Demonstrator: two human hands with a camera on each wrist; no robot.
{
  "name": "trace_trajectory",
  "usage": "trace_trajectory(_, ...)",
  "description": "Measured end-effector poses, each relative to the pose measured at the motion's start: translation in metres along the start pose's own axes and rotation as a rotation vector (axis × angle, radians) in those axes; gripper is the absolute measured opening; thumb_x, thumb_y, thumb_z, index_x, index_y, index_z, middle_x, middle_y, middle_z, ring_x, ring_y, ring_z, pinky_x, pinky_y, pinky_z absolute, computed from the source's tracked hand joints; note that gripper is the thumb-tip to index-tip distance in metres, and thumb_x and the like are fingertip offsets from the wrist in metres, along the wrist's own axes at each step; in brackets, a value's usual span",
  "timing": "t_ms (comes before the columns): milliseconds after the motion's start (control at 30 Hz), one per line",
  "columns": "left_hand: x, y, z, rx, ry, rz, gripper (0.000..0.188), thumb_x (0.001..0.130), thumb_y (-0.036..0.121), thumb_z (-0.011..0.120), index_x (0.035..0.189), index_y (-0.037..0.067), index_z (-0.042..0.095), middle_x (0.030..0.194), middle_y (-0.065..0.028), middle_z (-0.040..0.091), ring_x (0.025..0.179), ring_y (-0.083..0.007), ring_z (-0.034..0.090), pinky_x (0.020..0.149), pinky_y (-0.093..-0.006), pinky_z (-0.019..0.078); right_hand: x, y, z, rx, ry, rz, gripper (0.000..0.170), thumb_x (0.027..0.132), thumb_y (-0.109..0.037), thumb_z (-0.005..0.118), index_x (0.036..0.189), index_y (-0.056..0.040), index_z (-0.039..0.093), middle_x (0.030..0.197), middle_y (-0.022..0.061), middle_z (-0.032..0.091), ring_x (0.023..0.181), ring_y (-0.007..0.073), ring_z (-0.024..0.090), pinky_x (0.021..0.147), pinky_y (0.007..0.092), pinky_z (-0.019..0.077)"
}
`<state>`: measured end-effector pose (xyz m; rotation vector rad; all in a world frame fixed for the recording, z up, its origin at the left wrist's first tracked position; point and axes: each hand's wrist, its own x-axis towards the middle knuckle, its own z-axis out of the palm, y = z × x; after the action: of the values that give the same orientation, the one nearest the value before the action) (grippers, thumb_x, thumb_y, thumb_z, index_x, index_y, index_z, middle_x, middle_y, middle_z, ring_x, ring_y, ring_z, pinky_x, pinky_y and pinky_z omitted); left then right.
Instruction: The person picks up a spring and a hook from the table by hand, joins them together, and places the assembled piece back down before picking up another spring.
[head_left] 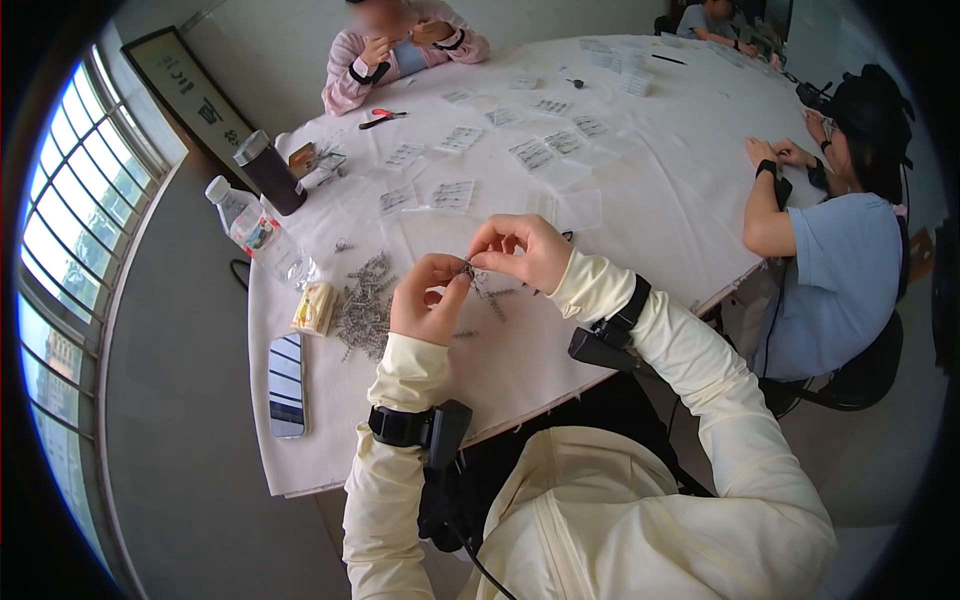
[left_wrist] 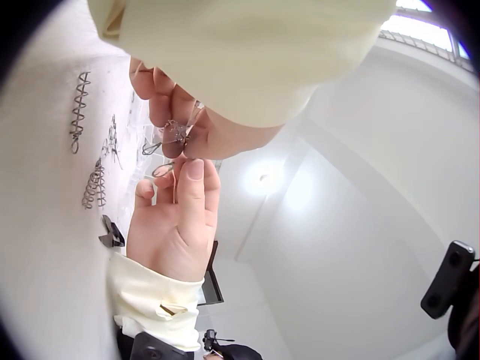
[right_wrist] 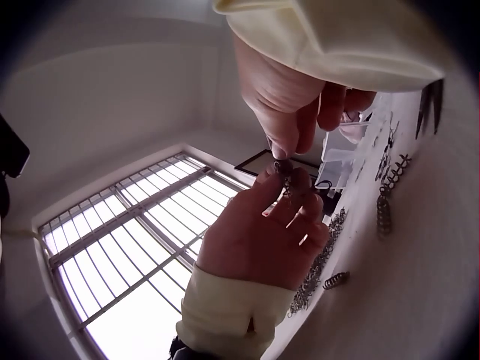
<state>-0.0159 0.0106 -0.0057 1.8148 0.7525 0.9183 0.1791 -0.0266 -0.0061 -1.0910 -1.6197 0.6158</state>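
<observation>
Small metal wire pc (head_left: pixel 468 268): held up btwn both hands' fingertips, above the desk (head_left: pixel 545 350), near its front edge. Exact shape hard to read; fingers cover part of it. L wrist view shows thin wire loops sticking out by the fingertips.

L hand (head_left: pixel 428 302): grip pinching the wire pc, thumb + index, other fingers bent. R hand (head_left: pixel 525 250): grip also pinching at the same pc, thumb + index, tips right up against L's. Both in cream sleeves, dark strap w/ black cam unit on each.

Loose coils (head_left: pixel 497 298) on desk under/just beside R hand. Big heap of coils (head_left: pixel 366 312) just left of L hand, tangled. Yellowish packet (head_left: pixel 313 307) at heap's left side, phone (head_left: pixel 287 385) flat, nearer the wearer.

Farther L: clear bottle (head_left: pixel 262 235) w/ white cap, tilted in view, dark thermos (head_left: pixel 270 175) next to it. Red/black pliers (head_left: pixel 382 118) past those.

Beyond hands: clear bags (head_left: pixel 453 193) w/ wire pcs in rows, spread mid-desk. Person in pink (head_left: pixel 430 50) far side, person in lt blue (head_left: pixel 845 265) on R side. Barred window (head_left: pixel 85 190) far L.
</observation>
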Motion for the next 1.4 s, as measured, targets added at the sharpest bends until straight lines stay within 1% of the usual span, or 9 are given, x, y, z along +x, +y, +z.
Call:
trace_trajectory(100,0.001,-0.006,0.000,-0.028,-0.013,0.032,0.015,0.090,0.004,0.061,0.104,0.000,0.060,0.091,-0.0036,0.065,0.087,-0.0092,0.060,0.077,-0.0239,0.0471,0.000,0.000,0.001,0.021,-0.025,-0.020,0.006,0.084,-0.013,0.070,0.088,-0.0085,0.068,0.075,-0.0039,0.063,0.068,0.0065,0.052,0.060,0.0238,0.0406)
trace_trajectory(167,0.000,-0.006,0.001,-0.096,0.007,0.033,0.013,0.088,0.011,0.063,0.099,0.004,0.064,0.086,-0.0002,0.066,0.077,-0.0065,0.059,0.066,-0.0219,0.0447,0.000,0.001,0.001,0.004,-0.024,-0.032,0.006,0.084,-0.013,0.070,0.088,-0.0087,0.068,0.077,-0.0035,0.064,0.068,0.0070,0.052,0.061,0.0242,0.0407)
trace_trajectory(300,0.001,-0.008,0.001,-0.143,-0.008,0.033,0.012,0.089,0.011,0.063,0.099,0.003,0.064,0.087,0.0002,0.066,0.078,-0.0063,0.059,0.068,-0.0217,0.0452,0.000,-0.001,0.001,-0.017,-0.026,-0.043,0.006,0.084,-0.013,0.070,0.088,-0.0087,0.067,0.077,-0.0031,0.064,0.068,0.0078,0.052,0.061,0.0248,0.0408)
trace_trajectory(367,0.001,-0.007,-0.001,-0.154,-0.050,-0.007,0.013,0.093,0.006,0.060,0.102,-0.002,0.060,0.092,-0.0035,0.065,0.086,-0.0094,0.060,0.079,-0.0236,0.0462,-0.001,-0.003,0.001,-0.037,-0.023,-0.052,0.006,0.083,-0.013,0.070,0.088,-0.0085,0.067,0.077,-0.0026,0.064,0.069,0.0089,0.052,0.061,0.0255,0.0411)
trace_trajectory(467,0.002,-0.011,0.000,-0.131,-0.044,-0.013,0.012,0.093,0.007,0.061,0.102,-0.001,0.060,0.092,-0.0031,0.065,0.086,-0.0095,0.060,0.078,-0.0236,0.0461,-0.002,-0.007,-0.001,-0.055,-0.055,-0.016,0.006,0.085,-0.012,0.068,0.090,-0.0079,0.067,0.079,-0.0024,0.064,0.073,0.0086,0.054,0.068,0.0250,0.0399)
trace_trajectory(667,0.003,-0.013,-0.001,-0.122,-0.040,-0.004,0.009,0.092,0.005,0.060,0.099,-0.001,0.060,0.086,-0.0004,0.062,0.082,-0.0081,0.058,0.077,-0.0226,0.0454,-0.001,-0.007,0.002,-0.053,-0.006,-0.021,0.011,0.082,-0.016,0.071,0.088,-0.0074,0.068,0.077,-0.0024,0.065,0.069,0.0094,0.052,0.063,0.0261,0.0413)
trace_trajectory(1200,0.001,-0.009,0.005,-0.032,0.057,0.012,0.006,0.090,0.005,0.062,0.094,0.002,0.061,0.083,0.0020,0.061,0.076,-0.0052,0.055,0.070,-0.0210,0.0437,-0.003,-0.007,0.004,-0.064,-0.002,-0.007,0.012,0.080,-0.016,0.070,0.087,-0.0062,0.069,0.079,-0.0009,0.067,0.069,0.0103,0.055,0.064,0.0269,0.0411)
trace_trajectory(1267,0.001,-0.010,0.007,-0.040,0.102,0.050,0.006,0.085,0.010,0.066,0.089,0.005,0.064,0.076,0.0026,0.062,0.070,-0.0043,0.055,0.060,-0.0209,0.0412,-0.003,-0.006,0.005,-0.101,-0.009,-0.035,0.011,0.082,-0.015,0.069,0.088,-0.0055,0.068,0.080,0.0004,0.067,0.070,0.0118,0.056,0.065,0.0276,0.0416)
trace_trajectory(1400,0.001,-0.010,0.006,-0.037,0.086,0.026,0.005,0.089,0.005,0.062,0.094,0.003,0.061,0.081,0.0029,0.061,0.075,-0.0045,0.054,0.068,-0.0202,0.0424,-0.003,-0.004,0.009,-0.103,-0.009,-0.047,0.012,0.083,-0.012,0.066,0.090,-0.0032,0.064,0.081,0.0036,0.065,0.071,0.0142,0.056,0.066,0.0292,0.0441)
